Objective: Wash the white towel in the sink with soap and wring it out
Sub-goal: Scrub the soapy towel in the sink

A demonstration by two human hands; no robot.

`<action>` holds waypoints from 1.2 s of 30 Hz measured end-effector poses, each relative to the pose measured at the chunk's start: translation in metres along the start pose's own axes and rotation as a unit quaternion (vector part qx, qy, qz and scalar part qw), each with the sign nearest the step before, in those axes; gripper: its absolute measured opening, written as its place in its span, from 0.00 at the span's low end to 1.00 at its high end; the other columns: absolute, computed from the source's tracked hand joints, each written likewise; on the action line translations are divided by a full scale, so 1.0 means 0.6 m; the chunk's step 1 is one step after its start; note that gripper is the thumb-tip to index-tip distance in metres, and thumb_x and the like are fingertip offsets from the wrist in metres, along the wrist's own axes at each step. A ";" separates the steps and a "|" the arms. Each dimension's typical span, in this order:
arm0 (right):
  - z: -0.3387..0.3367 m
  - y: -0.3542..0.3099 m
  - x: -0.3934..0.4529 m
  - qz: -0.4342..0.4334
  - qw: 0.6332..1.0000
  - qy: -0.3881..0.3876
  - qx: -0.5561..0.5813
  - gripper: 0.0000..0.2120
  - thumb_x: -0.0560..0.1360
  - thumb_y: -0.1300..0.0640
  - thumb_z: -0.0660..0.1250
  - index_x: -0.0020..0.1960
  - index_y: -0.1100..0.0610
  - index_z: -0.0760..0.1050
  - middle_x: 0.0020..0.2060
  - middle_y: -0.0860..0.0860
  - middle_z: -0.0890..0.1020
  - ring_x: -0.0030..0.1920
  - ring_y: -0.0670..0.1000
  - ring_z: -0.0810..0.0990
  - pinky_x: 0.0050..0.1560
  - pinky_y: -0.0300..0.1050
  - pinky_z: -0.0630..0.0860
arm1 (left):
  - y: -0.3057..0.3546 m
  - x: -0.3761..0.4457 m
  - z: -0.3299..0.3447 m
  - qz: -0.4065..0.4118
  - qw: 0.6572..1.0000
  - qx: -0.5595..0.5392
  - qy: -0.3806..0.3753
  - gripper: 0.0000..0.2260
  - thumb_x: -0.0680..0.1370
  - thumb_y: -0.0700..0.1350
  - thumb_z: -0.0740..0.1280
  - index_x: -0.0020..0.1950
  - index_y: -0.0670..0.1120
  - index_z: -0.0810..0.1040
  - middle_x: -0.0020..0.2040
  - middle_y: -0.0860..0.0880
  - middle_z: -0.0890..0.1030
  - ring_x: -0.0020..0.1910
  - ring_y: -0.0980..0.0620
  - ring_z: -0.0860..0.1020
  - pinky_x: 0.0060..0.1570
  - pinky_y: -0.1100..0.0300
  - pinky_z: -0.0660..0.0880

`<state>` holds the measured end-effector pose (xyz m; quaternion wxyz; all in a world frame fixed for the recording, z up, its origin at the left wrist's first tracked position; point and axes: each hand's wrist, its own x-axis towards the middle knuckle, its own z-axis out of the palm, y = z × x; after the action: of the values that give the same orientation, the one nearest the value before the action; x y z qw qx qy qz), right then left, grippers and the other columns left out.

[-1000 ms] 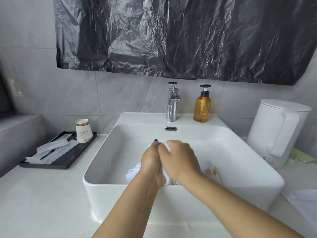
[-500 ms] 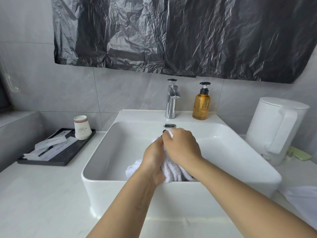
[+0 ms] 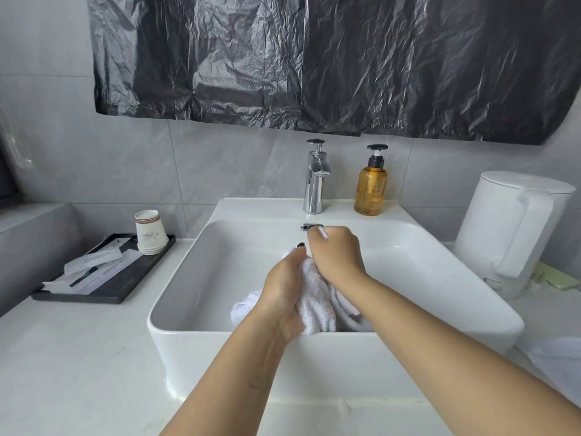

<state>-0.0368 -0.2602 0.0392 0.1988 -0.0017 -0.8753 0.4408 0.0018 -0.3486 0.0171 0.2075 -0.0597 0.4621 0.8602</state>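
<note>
Head cam: both hands over sink (image 3: 471, 313), left hand (image 3: 283, 287) and right hand (image 3: 338, 256) each clamped on white towel (image 3: 314, 297), bunched up, rest hanging into basin. Soap bottle (image 3: 371, 190) beside tap (image 3: 316, 180) on back ledge. White counter (image 3: 78, 372), grey tile wall (image 3: 220, 162), black plastic sheet (image 3: 314, 58) up top, tray (image 3: 110, 291) w/ paper cups (image 3: 151, 231) on left, white kettle (image 3: 515, 231) on right.

Faucet (image 3: 315, 180) and soap dispenser (image 3: 371, 187) are set side by side behind the sink (image 3: 195, 313); a tray (image 3: 103, 294) with paper cups (image 3: 150, 231) is placed left, kettle (image 3: 515, 228) right.
</note>
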 end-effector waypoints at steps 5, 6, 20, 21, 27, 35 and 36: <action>-0.003 -0.010 -0.067 -0.082 0.995 -0.033 -0.056 0.19 0.76 0.52 0.60 0.30 0.57 0.60 0.26 0.53 0.68 0.34 0.60 0.67 0.34 0.49 0.64 | 0.005 -0.004 0.000 -0.002 0.999 -0.010 0.052 0.17 0.82 0.57 0.56 0.45 0.45 0.74 0.32 0.44 0.78 0.31 0.45 0.80 0.41 0.56 0.75; -0.008 -0.014 -0.085 -0.108 0.991 -0.038 -0.063 0.19 0.76 0.51 0.59 0.30 0.57 0.60 0.26 0.53 0.68 0.34 0.60 0.68 0.34 0.49 0.65 | 0.006 -0.005 -0.001 0.004 0.998 -0.012 0.054 0.19 0.83 0.57 0.56 0.41 0.44 0.72 0.27 0.45 0.77 0.25 0.48 0.78 0.37 0.59 0.74; 0.002 -0.012 -0.079 -0.062 0.997 -0.022 -0.047 0.20 0.77 0.52 0.60 0.30 0.57 0.59 0.25 0.51 0.67 0.33 0.57 0.66 0.33 0.48 0.62 | 0.009 -0.012 -0.001 -0.016 0.996 0.017 0.087 0.16 0.82 0.56 0.57 0.42 0.47 0.72 0.29 0.45 0.76 0.25 0.47 0.78 0.30 0.56 0.76; 0.000 -0.013 -0.094 -0.081 0.995 -0.023 -0.062 0.20 0.77 0.52 0.60 0.30 0.58 0.59 0.25 0.51 0.68 0.33 0.57 0.67 0.33 0.48 0.62 | 0.010 -0.009 -0.004 -0.009 0.995 0.026 0.097 0.19 0.82 0.56 0.56 0.38 0.46 0.70 0.24 0.46 0.74 0.20 0.49 0.75 0.23 0.59 0.74; -0.012 -0.012 -0.107 -0.128 0.988 -0.029 -0.084 0.20 0.78 0.52 0.59 0.31 0.57 0.58 0.25 0.51 0.67 0.35 0.59 0.70 0.34 0.49 0.62 | 0.007 -0.011 0.001 -0.018 0.997 0.012 0.080 0.24 0.84 0.57 0.53 0.31 0.46 0.67 0.19 0.48 0.71 0.16 0.51 0.73 0.18 0.66 0.71; -0.004 -0.014 -0.047 -0.096 0.994 0.007 -0.057 0.20 0.78 0.52 0.59 0.30 0.58 0.60 0.26 0.53 0.68 0.35 0.61 0.68 0.35 0.50 0.65 | 0.006 -0.025 0.014 -0.009 1.000 0.009 0.022 0.14 0.78 0.51 0.57 0.39 0.45 0.74 0.35 0.44 0.75 0.33 0.46 0.78 0.40 0.58 0.73; -0.004 -0.014 -0.039 -0.089 0.994 0.005 -0.057 0.19 0.78 0.53 0.58 0.30 0.58 0.61 0.26 0.53 0.67 0.35 0.59 0.67 0.34 0.49 0.63 | 0.005 -0.024 0.012 -0.008 1.000 0.011 0.010 0.15 0.79 0.49 0.56 0.39 0.43 0.75 0.34 0.44 0.77 0.33 0.45 0.79 0.40 0.58 0.74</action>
<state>-0.0132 -0.2677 0.0391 0.2415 0.0623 -0.8944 0.3711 0.0140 -0.3484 0.0279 0.2098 -0.0698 0.4731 0.8528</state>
